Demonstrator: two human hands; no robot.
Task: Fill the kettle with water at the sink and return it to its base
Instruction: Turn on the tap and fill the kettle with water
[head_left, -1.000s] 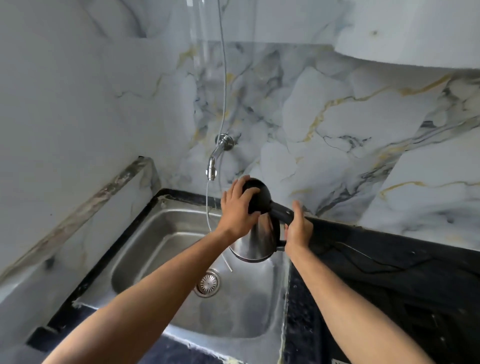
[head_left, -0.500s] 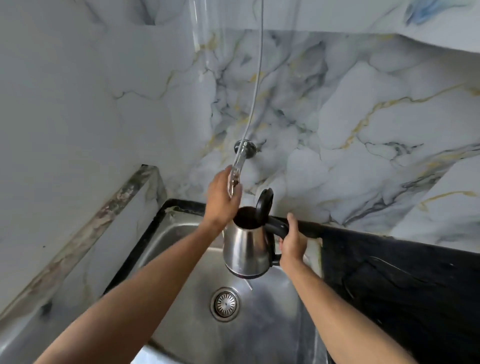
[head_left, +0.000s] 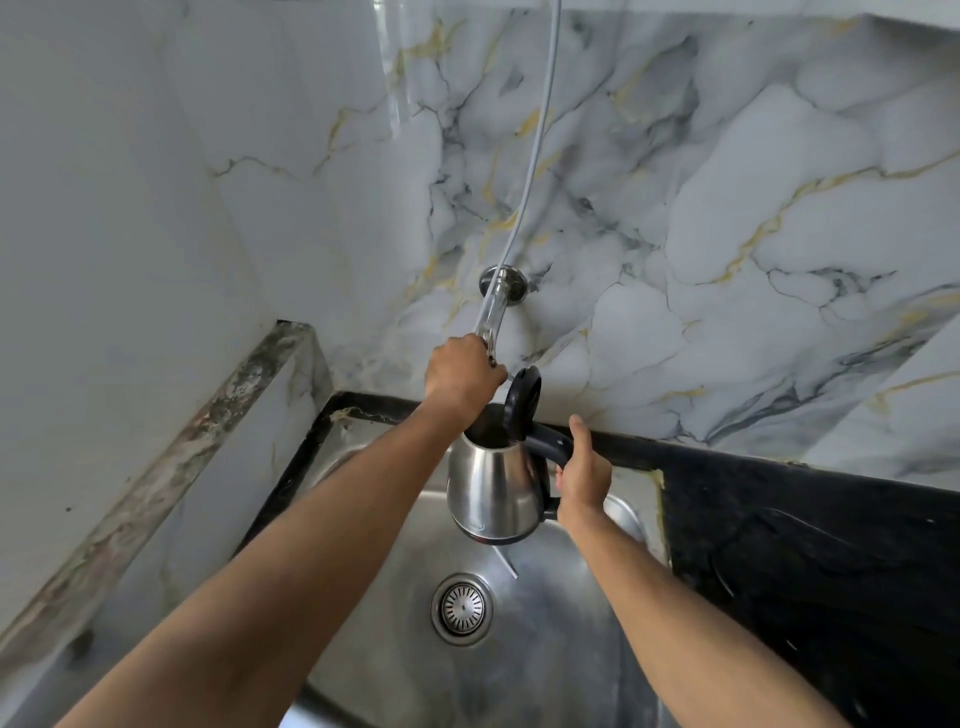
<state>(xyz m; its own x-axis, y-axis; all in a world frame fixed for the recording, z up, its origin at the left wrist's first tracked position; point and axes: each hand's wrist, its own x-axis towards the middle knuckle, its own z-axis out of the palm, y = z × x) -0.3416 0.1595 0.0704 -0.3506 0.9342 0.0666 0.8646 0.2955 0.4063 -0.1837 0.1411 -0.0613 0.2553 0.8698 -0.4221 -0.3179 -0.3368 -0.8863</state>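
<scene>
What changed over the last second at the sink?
The left hand left the black lid, now flipped open, and took hold of the chrome wall tap. The steel kettle came upright under it. The right hand kept the handle.

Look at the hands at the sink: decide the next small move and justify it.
Probably turn on the wall-mounted chrome tap. The left hand closes its grip around the tap's end, the right hand holds the steel kettle with black handle below it, the black lid stands open, and no water is visible flowing.
</scene>
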